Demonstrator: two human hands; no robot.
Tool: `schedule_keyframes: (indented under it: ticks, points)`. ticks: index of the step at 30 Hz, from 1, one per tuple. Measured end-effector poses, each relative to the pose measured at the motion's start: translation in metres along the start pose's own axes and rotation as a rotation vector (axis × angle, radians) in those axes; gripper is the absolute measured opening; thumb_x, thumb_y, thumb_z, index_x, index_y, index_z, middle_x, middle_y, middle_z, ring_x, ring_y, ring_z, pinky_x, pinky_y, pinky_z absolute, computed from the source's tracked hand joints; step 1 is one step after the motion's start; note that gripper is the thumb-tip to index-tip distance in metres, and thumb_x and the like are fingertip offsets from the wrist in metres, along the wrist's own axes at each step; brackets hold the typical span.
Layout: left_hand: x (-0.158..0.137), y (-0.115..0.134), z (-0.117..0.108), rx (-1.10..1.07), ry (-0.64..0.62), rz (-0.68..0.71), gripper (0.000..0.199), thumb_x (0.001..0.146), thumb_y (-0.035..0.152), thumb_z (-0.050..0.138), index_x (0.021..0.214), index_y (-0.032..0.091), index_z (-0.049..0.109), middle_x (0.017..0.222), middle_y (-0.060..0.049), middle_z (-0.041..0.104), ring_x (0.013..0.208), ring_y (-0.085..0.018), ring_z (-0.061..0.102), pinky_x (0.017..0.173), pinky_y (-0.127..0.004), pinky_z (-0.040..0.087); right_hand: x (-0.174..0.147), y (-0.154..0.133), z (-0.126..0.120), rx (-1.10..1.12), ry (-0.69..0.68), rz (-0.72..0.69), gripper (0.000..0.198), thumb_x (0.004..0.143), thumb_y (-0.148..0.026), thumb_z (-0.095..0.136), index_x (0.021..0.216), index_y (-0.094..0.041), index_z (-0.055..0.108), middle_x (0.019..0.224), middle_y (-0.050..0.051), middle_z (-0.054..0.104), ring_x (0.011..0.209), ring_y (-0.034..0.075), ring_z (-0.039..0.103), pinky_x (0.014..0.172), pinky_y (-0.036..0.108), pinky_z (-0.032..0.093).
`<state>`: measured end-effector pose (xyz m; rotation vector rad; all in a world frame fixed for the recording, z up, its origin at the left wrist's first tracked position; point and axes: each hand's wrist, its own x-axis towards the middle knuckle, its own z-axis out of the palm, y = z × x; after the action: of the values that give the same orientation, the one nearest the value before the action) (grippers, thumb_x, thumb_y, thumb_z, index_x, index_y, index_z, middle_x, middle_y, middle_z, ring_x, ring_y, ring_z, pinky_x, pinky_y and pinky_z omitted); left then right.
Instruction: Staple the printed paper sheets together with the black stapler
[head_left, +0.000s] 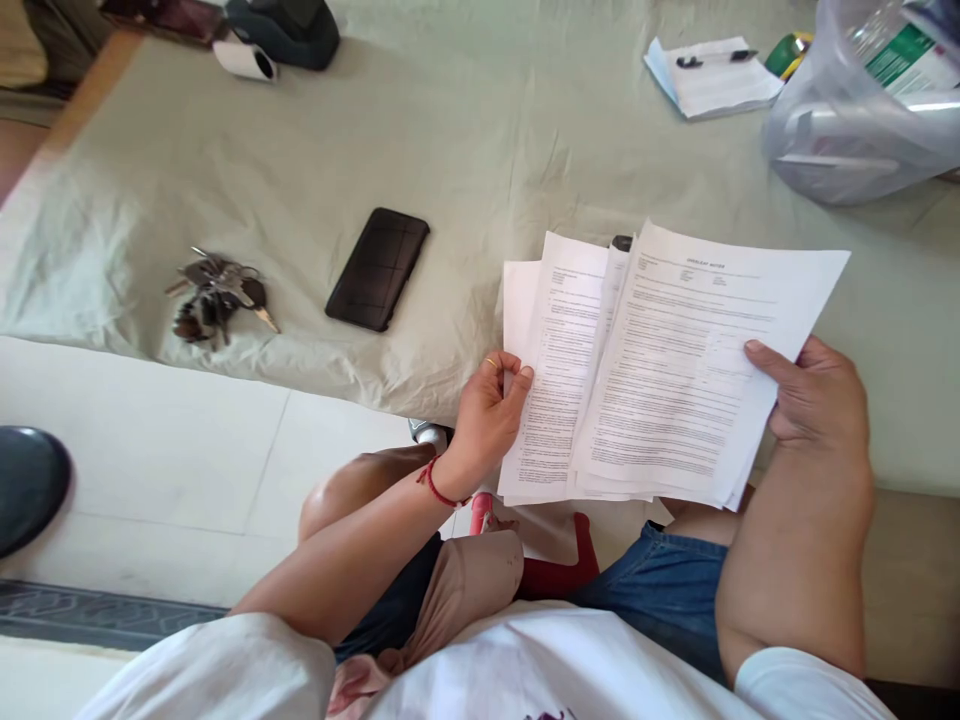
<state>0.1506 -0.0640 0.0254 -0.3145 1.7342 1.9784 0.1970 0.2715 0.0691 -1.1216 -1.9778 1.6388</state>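
Several printed paper sheets (675, 370) are gripped at their right edge by my right hand (821, 395), its thumb lying on top. My left hand (491, 410) is closed in a pinch on the left edge of further printed sheets (559, 370), which lie partly under the right-hand ones. Both bundles are tilted and fan apart at the top, over the table's near edge. A small dark object (622, 243) peeks out behind the papers; most of it is hidden.
On the cloth-covered table (465, 130) lie a dark phone (379, 268) and a bunch of keys (217, 295). A notepad (716, 85) with a pen and a translucent bin (840, 140) stand at the far right. A paper roll (244, 60) sits by a black device (289, 30).
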Motion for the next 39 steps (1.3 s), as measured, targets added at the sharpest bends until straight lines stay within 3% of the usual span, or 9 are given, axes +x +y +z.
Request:
schedule_keyframes:
  ticks: [7, 13, 18, 24, 29, 34, 39]
  points:
    - [-0.005, 0.001, 0.000, 0.025, 0.016, -0.019, 0.021, 0.099, 0.038, 0.076, 0.103, 0.029, 0.058, 0.074, 0.005, 0.049, 0.065, -0.016, 0.044, 0.064, -0.031, 0.036, -0.014, -0.009, 0.008, 0.027, -0.117, 0.025, 0.052, 0.056, -0.035, 0.106, 0.103, -0.023, 0.088, 0.114, 0.008, 0.088, 0.090, 0.031, 0.083, 0.093, 0.051, 0.070]
    - [-0.009, 0.008, 0.006, 0.041, 0.011, -0.046, 0.016, 0.106, 0.042, 0.066, 0.104, 0.027, 0.059, 0.083, 0.002, 0.056, 0.073, -0.017, 0.048, 0.069, -0.032, 0.039, -0.019, -0.004, 0.017, 0.033, -0.176, 0.002, 0.049, 0.059, -0.038, 0.106, 0.102, -0.022, 0.088, 0.110, 0.007, 0.088, 0.092, 0.032, 0.084, 0.097, 0.053, 0.069]
    - [-0.009, 0.008, 0.007, 0.063, 0.037, 0.050, 0.036, 0.108, 0.055, 0.062, 0.089, 0.025, 0.057, 0.087, -0.001, 0.056, 0.083, -0.019, 0.053, 0.078, -0.034, 0.044, -0.019, 0.000, 0.015, 0.015, -0.195, 0.009, 0.047, 0.064, -0.038, 0.105, 0.104, -0.022, 0.088, 0.116, 0.008, 0.087, 0.092, 0.031, 0.084, 0.092, 0.049, 0.070]
    - [-0.004, -0.001, 0.005, -0.017, 0.001, -0.032, 0.030, 0.095, 0.047, 0.081, 0.107, 0.029, 0.060, 0.082, 0.001, 0.064, 0.077, -0.021, 0.062, 0.072, -0.034, 0.048, -0.015, 0.004, 0.017, 0.013, -0.214, 0.034, 0.049, 0.059, -0.039, 0.107, 0.101, -0.023, 0.088, 0.120, 0.009, 0.087, 0.102, 0.032, 0.083, 0.096, 0.049, 0.069]
    - [-0.002, -0.002, 0.004, -0.056, 0.023, 0.014, 0.045, 0.089, 0.033, 0.085, 0.129, 0.035, 0.063, 0.085, 0.002, 0.067, 0.082, -0.024, 0.067, 0.075, -0.037, 0.052, -0.014, -0.003, 0.014, 0.016, -0.104, -0.017, 0.053, 0.055, -0.037, 0.107, 0.102, -0.022, 0.089, 0.112, 0.008, 0.088, 0.095, 0.032, 0.083, 0.096, 0.052, 0.069]
    - [-0.002, 0.002, 0.005, 0.095, 0.003, 0.037, 0.004, 0.093, 0.030, 0.075, 0.095, 0.027, 0.074, 0.083, -0.001, 0.067, 0.077, -0.020, 0.061, 0.071, -0.034, 0.047, -0.027, -0.013, 0.018, 0.002, -0.215, -0.079, 0.050, 0.072, -0.035, 0.101, 0.119, -0.024, 0.087, 0.125, 0.008, 0.086, 0.098, 0.030, 0.084, 0.101, 0.051, 0.068]
    - [-0.003, 0.004, 0.006, -0.055, -0.044, -0.037, 0.026, 0.102, 0.047, 0.065, 0.088, 0.025, 0.070, 0.083, -0.001, 0.067, 0.082, -0.021, 0.062, 0.074, -0.034, 0.049, -0.031, -0.008, 0.026, 0.015, -0.253, -0.095, 0.046, 0.075, -0.034, 0.099, 0.119, -0.025, 0.087, 0.116, 0.006, 0.087, 0.100, 0.030, 0.084, 0.100, 0.051, 0.068]
